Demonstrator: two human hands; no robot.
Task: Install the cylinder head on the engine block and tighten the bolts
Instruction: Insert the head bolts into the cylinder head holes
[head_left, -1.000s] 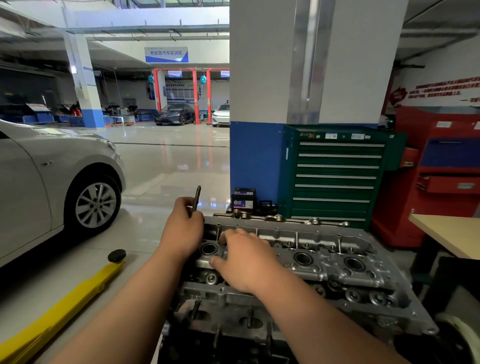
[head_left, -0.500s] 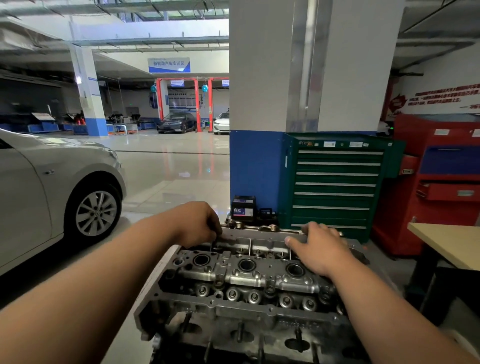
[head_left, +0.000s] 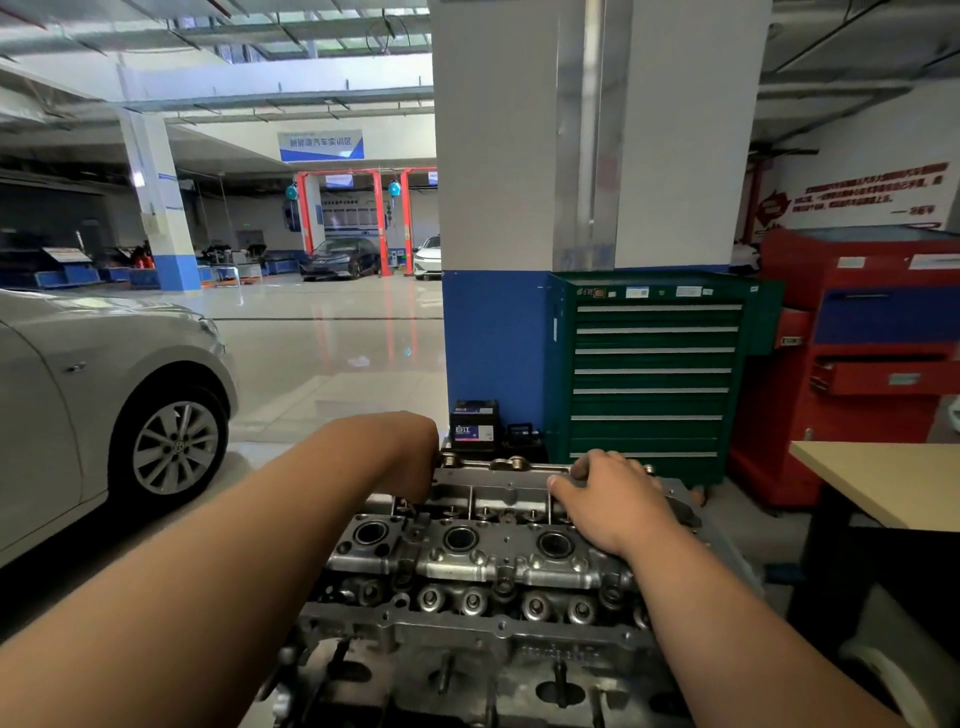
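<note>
From the head camera, the cylinder head (head_left: 467, 566) sat low and central before you. Your left hand (head_left: 402, 457) was at its far left corner, fingers bent down behind the wrist, so I cannot tell whether they grasped anything. Your right hand (head_left: 613, 501) grasped its far edge towards the right end. Your forearms hid both its ends. Beyond stood a small battery (head_left: 474, 423), a green tool cabinet (head_left: 649, 374) and a red cabinet (head_left: 872, 364). A silver car (head_left: 104, 405) was parked to the left.
</note>
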